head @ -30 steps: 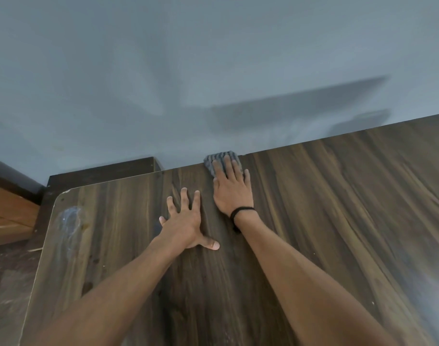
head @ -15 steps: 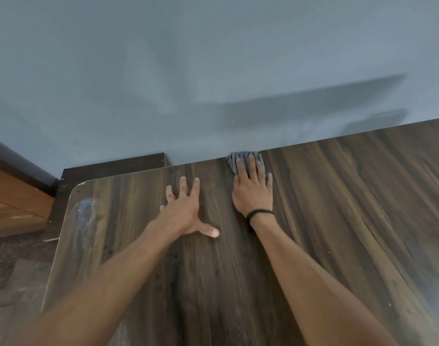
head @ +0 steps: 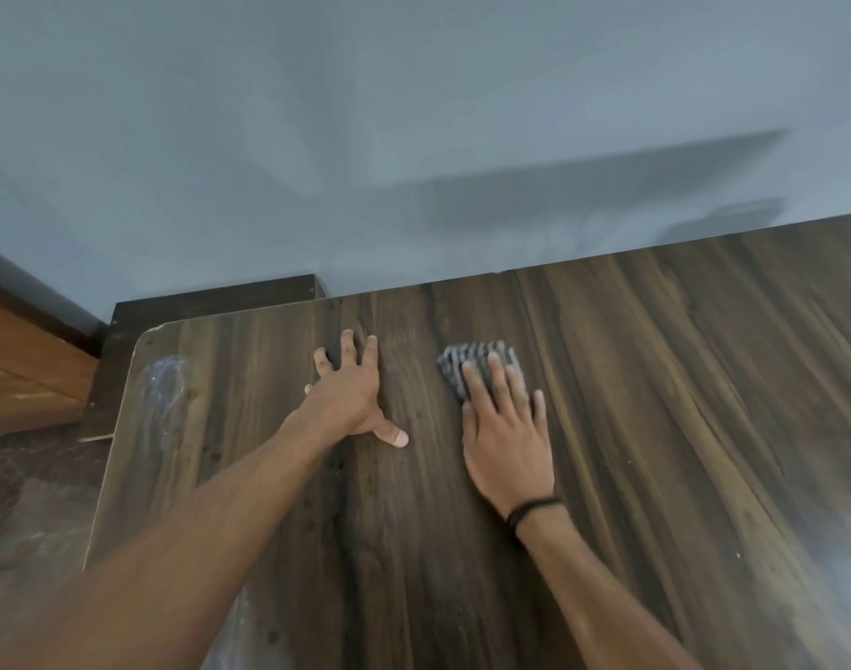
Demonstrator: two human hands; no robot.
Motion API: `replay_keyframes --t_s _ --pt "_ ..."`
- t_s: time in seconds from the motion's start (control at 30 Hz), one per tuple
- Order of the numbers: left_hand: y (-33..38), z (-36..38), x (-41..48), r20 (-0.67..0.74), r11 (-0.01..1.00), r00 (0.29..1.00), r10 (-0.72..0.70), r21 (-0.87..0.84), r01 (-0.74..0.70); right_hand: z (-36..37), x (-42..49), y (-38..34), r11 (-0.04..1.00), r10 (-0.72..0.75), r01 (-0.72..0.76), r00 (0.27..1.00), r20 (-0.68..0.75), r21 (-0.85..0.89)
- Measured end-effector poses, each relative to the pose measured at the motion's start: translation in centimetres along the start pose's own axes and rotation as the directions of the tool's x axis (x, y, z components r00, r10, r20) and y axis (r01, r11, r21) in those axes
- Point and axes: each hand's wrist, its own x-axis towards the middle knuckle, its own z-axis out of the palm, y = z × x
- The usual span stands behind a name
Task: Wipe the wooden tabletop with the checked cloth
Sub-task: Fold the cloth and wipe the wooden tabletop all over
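The checked cloth (head: 469, 362), grey and bunched into a small pad, lies on the wooden tabletop (head: 680, 427), set a little back from the far edge and about midway across the part of the top I can see. My right hand (head: 503, 437) lies flat on top of it. The fingers (head: 495, 379) are straight and close together, pressing the near half of the cloth down, while the far half sticks out beyond my fingertips. Nothing is curled round the cloth; the hand is spread flat, and my palm rests on the bare wood behind the cloth. A black band (head: 535, 507) sits round that wrist.

My left hand (head: 351, 394) is just to the left of the cloth, apart from it, and flat on the tabletop. Its fingers are splayed and point toward the far edge. The thumb (head: 392, 435) is stretched out sideways toward my right hand. It holds nothing.

Further left, near the rounded far corner of the top, there is a pale, whitish smear (head: 165, 384) on the wood. The grain runs dark brown with lighter streaks toward the right side.

Behind the table stands a plain grey-blue wall (head: 414, 113) with soft shadows across it. A dark brown board (head: 210, 302) sits low against the wall just past the corner. To the far left are an orange-brown wooden panel (head: 22, 374) and, below it, a mottled dark floor (head: 27, 500).
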Motion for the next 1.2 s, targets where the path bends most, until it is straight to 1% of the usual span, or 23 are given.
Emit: replay_keyframes --t_s 0.07,0.13,0.17,0.2,0.27,0.33,0.37,0.47,0.5,0.57,0.63,0.67,0.7,0.77,0.8,0.87,0.93,1.0,1.03,1.07,1.13,1.2 --pt "0.1 -0.1 0.0 0.000 1.000 1.000 -0.013 0.013 0.013 -0.1 1.9 -0.9 0.999 0.039 -0.039 0.999 0.002 0.023" --pt "0.0 0.0 0.1 -0.010 1.000 1.000 -0.007 0.018 0.007 0.3 0.9 -1.5 1.000 -0.017 0.017 1.000 -0.005 0.012" --pt "0.0 0.1 0.0 -0.016 1.000 1.000 0.000 0.018 0.000 0.5 -0.4 -0.9 0.999 -0.054 0.054 0.999 0.003 -0.001" --pt "-0.1 0.2 -0.1 -0.021 1.000 1.000 0.005 0.021 -0.004 0.3 -1.9 0.3 0.998 -0.055 0.056 0.998 0.022 -0.014" --pt "0.0 0.1 -0.2 -0.027 1.000 1.000 -0.001 0.031 0.002 -0.5 -2.1 1.9 0.999 0.021 -0.021 1.000 -0.013 -0.030" --pt "0.2 -0.1 0.0 -0.015 0.999 1.000 -0.020 0.028 0.021 -0.6 -0.8 1.6 0.994 0.111 -0.111 0.993 -0.032 0.002" --pt "0.3 -0.2 0.0 -0.015 0.999 1.000 -0.022 0.025 0.022 -0.5 -1.1 0.8 0.994 0.113 -0.113 0.993 -0.023 0.001" --pt "0.2 0.0 -0.4 -0.027 1.000 1.000 -0.009 0.016 0.009 0.4 -5.5 0.8 1.000 -0.016 0.016 1.000 -0.010 -0.026" --pt "0.1 0.1 -0.8 -0.034 1.000 0.999 -0.003 0.017 0.004 0.1 -6.8 1.6 0.999 -0.011 0.011 1.000 -0.007 -0.042" --pt "0.2 0.5 -1.9 -0.065 1.000 0.998 0.017 0.019 -0.016 -0.5 -5.8 2.5 0.998 0.058 -0.059 0.997 -0.041 -0.030" --pt "0.9 1.3 -3.1 -0.063 0.999 0.997 0.047 0.016 -0.046 -0.4 -4.3 1.4 0.991 0.136 -0.136 0.990 -0.037 0.000" --pt "1.3 1.8 -3.7 -0.043 0.998 0.997 0.060 0.015 -0.059 -0.1 -4.7 0.7 0.992 0.124 -0.124 0.992 -0.035 -0.006" --pt "1.6 2.5 -4.3 -0.015 0.997 0.997 0.071 0.021 -0.071 0.3 -5.8 0.4 0.997 0.076 -0.077 0.996 -0.041 -0.021" --pt "2.1 4.1 -5.1 0.053 0.996 0.996 0.075 0.043 -0.077 0.7 -9.1 1.5 0.998 0.012 -0.014 0.999 -0.034 -0.054" --pt "2.1 4.8 -5.5 0.072 0.996 0.995 0.073 0.055 -0.077 0.3 -9.9 2.2 0.997 0.022 -0.024 0.999 -0.036 -0.070" --pt "2.1 5.6 -5.8 0.067 0.995 0.995 0.067 0.070 -0.072 -0.1 -8.6 2.6 0.994 0.101 -0.103 0.993 -0.056 -0.033" --pt "2.1 5.8 -5.9 0.054 0.995 0.996 0.065 0.070 -0.069 0.2 -8.2 0.9 0.987 0.161 -0.161 0.986 -0.048 -0.014" --pt "2.1 5.8 -5.9 0.039 0.995 0.997 0.071 0.068 -0.074 1.0 -10.7 0.1 0.997 0.063 -0.066 0.995 -0.074 -0.047" --pt "2.1 5.8 -6.0 0.036 0.995 0.997 0.074 0.066 -0.076 1.2 -12.6 0.6 0.998 0.017 -0.020 0.998 -0.060 -0.058" --pt "2.1 5.8 -6.1 0.033 0.995 0.997 0.077 0.066 -0.079 0.9 -13.9 1.5 0.998 0.005 -0.008 0.999 -0.048 -0.069" --pt "2.2 5.6 -6.2 0.027 0.995 0.997 0.076 0.062 -0.078 0.2 -12.9 2.6 0.996 0.069 -0.073 0.995 -0.066 -0.059" --pt "2.3 5.4 -6.2 0.031 0.996 0.997 0.074 0.054 -0.075 0.2 -11.1 1.6 0.984 0.170 -0.173 0.982 -0.077 -0.029"
